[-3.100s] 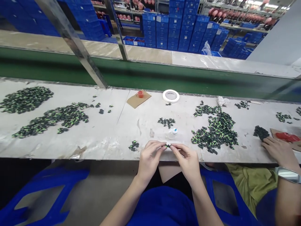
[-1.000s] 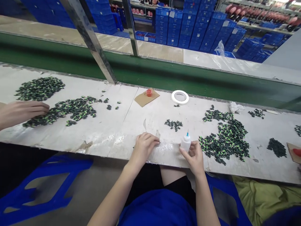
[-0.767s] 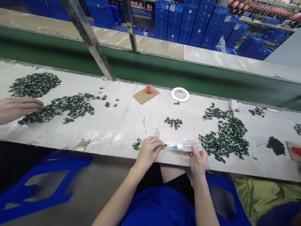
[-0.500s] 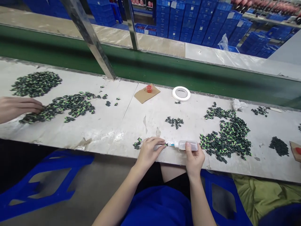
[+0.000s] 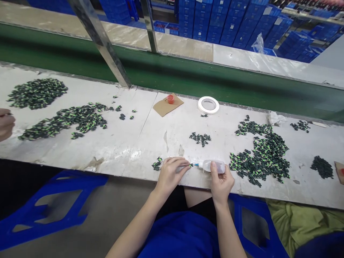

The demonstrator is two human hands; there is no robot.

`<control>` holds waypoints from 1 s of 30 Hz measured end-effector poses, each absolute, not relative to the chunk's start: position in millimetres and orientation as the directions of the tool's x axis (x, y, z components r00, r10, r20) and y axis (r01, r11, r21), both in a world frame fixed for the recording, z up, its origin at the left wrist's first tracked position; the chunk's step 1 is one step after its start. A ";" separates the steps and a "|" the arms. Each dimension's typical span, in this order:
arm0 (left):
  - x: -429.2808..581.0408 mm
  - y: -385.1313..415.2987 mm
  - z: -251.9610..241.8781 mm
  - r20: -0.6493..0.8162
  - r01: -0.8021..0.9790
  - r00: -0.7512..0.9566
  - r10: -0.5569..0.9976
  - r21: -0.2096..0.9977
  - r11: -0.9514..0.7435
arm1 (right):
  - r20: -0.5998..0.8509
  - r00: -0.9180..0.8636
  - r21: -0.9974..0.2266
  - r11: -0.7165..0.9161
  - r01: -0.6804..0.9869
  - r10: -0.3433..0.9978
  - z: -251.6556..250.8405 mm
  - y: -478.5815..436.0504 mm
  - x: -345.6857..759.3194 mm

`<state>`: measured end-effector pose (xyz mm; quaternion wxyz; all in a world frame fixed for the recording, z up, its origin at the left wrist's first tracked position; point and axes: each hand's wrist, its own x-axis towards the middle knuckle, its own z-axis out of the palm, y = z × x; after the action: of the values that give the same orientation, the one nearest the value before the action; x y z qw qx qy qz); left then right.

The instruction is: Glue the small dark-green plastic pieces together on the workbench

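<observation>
Pinched in the fingertips of my left hand is a small black-and-green piece. My right hand is wrapped round a translucent squeeze bottle lying on its side. The bottle's blue nozzle tip points left at the piece; whether they touch I cannot tell. A few similar pieces lie left of my left hand, and a small group lies farther back. Right of the bottle spreads a large heap of black-and-green pieces.
A tape roll and a red cup on cardboard stand at the back. At left, another person's hand is beside more heaps. A dark pile lies far right. A metal post rises behind the table.
The bottle's nozzle has drawn slightly away from the piece in my left hand. The other person's hand has moved left, off the heap. The view has shifted slightly.
</observation>
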<state>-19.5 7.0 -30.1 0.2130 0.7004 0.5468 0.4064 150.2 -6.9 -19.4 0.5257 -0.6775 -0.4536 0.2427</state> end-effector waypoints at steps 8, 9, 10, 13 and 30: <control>-18.5 7.1 -30.1 0.343 0.590 0.051 0.938 0.748 -0.306 | 0.095 0.457 -0.955 -0.049 0.293 0.885 -15.9 -5.3 149.5; -18.5 7.0 -29.9 0.345 0.591 0.052 0.937 0.745 -0.308 | 0.089 0.462 -0.958 -0.051 0.283 0.882 -15.0 -5.2 148.8; -18.5 6.9 -29.7 0.348 0.592 0.053 0.936 0.744 -0.311 | 0.086 0.467 -0.960 -0.052 0.274 0.880 -14.2 -5.2 148.1; -18.9 6.7 -30.2 0.355 0.589 0.059 0.933 0.742 -0.319 | 0.088 0.481 -0.967 -0.041 0.251 0.872 -13.3 -5.8 146.6; -19.7 6.6 -36.9 0.383 0.563 0.076 0.920 0.746 -0.357 | 0.044 0.141 -0.995 0.031 0.094 0.989 -18.1 30.9 140.8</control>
<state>-19.7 6.6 -36.9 0.2084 0.7031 0.5274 0.4290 140.8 30.9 -18.1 0.5203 -0.5475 -0.4947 0.4299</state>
